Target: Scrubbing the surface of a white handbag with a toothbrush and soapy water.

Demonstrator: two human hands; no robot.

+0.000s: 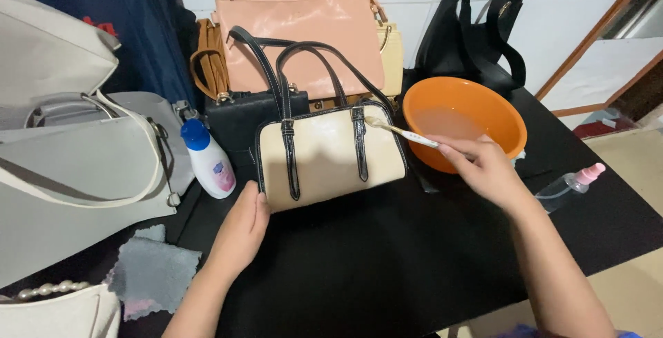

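A cream handbag (324, 155) with black trim and two black handles stands upright on the black table (387, 262). My left hand (242, 231) rests against its lower left corner, steadying it. My right hand (483, 169) holds a white toothbrush (404, 133), whose bristle end touches the bag's upper right edge. An orange basin (464, 120) of water sits just behind my right hand.
A white bottle with a blue cap (207, 158) stands left of the bag. A clear spray bottle with a pink top (570, 186) lies at the right. A grey cloth (155, 276) lies front left. Pink (304, 41), black (476, 27), brown and grey (76, 172) bags crowd the back and left.
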